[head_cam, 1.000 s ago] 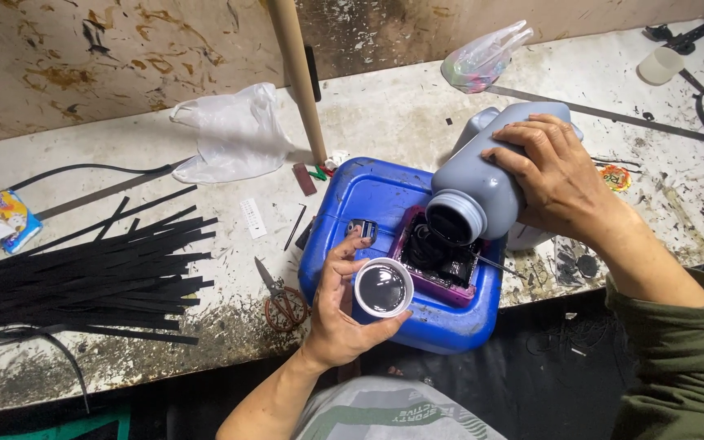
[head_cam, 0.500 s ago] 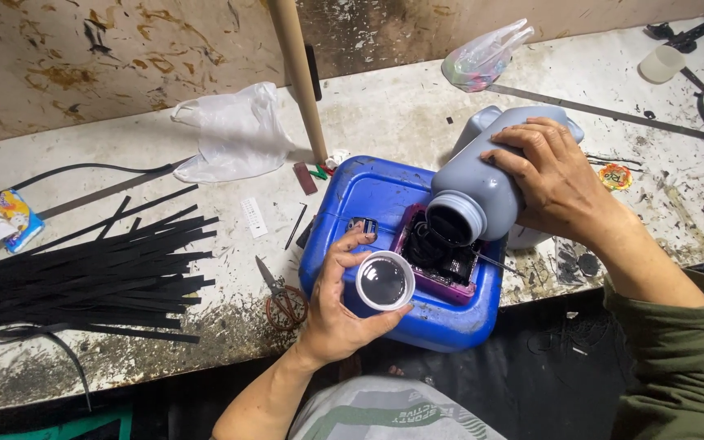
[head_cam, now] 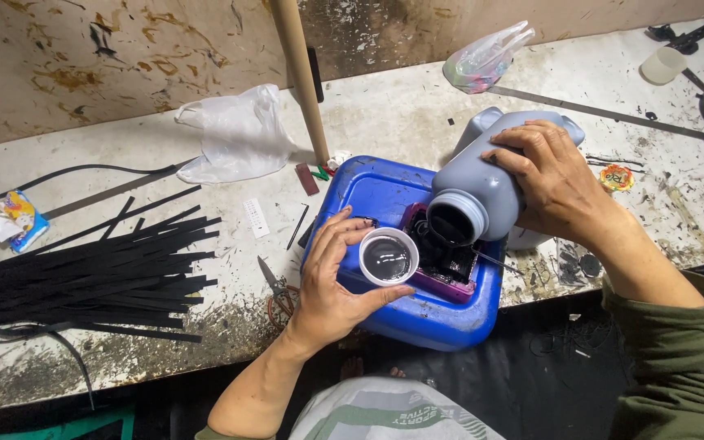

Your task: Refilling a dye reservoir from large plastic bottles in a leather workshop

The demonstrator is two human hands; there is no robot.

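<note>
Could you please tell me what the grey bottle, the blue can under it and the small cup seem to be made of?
Grey bottle: likely moulded plastic, matte and opaque, with a threaded neck and soft rounded shoulders. Blue can: apparently thick plastic, slightly glossy, with rounded corners and dark smears on top. Small cup in the left hand: probably thin whitish plastic with a pale, smooth rim, though the dark contents leave this uncertain.

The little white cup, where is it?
In the head view, the small white cup sits in the left hand, over the blue jerrycan, just left of the tilted grey bottle.

Black strips (head_cam: 83, 277) left; white plastic bag (head_cam: 238, 134) behind; wooden pole (head_cam: 299, 77); scissors (head_cam: 275, 285) nr bench edge.
</note>
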